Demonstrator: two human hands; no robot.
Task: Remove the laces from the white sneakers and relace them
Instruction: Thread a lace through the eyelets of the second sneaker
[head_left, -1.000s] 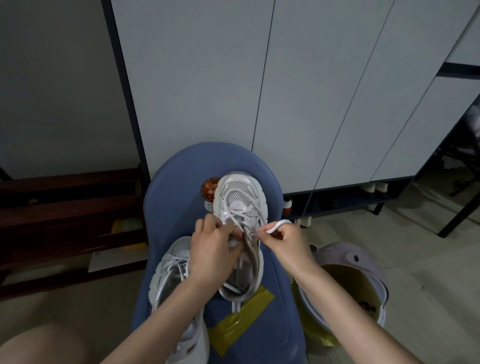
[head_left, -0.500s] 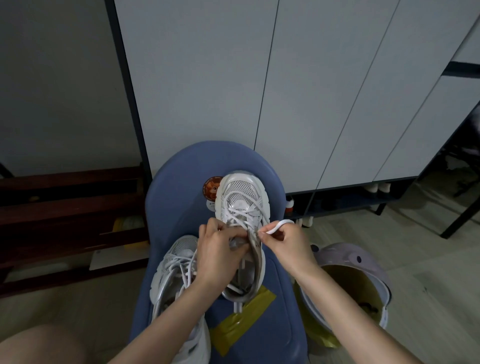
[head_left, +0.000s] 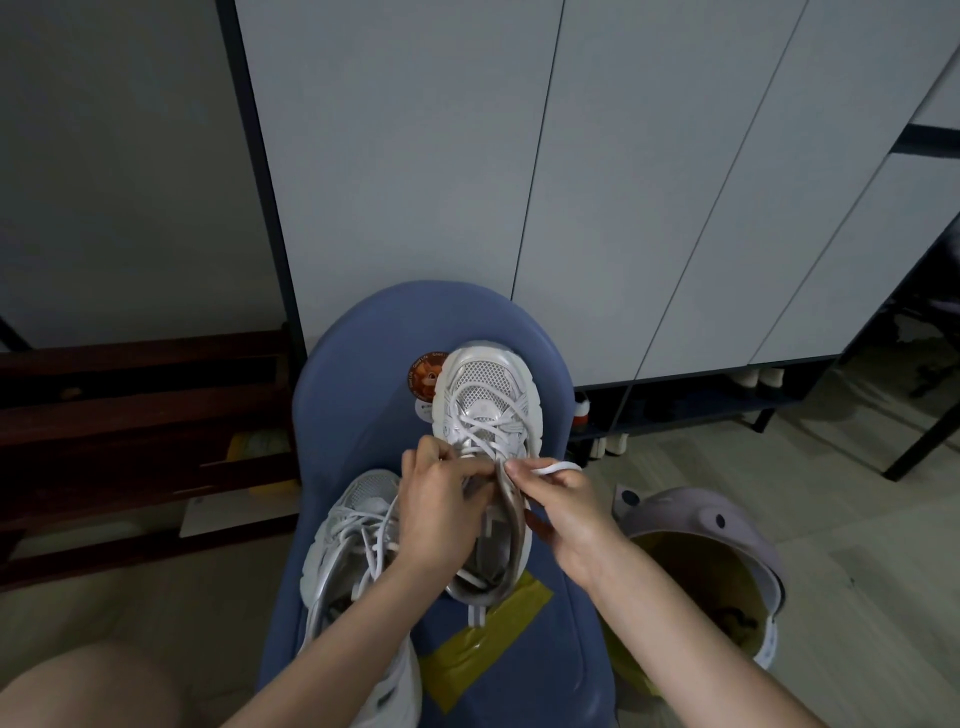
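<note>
Centre frame on the blue chair (head_left: 358, 364), the sneaker (head_left: 485, 415) is mid-lacing: left hand (head_left: 441, 514) clenched at the eyelets, right hand (head_left: 566, 509) pinching the lace (head_left: 553, 469). Next, probably drawing it through.

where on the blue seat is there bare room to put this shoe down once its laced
Bare blue seat shows at the far left, between the sticker and the rim, and along the right edge beside the right hand. The near left is taken by the second sneaker; the middle by the held sneaker, yellow tape and left hand.
</note>
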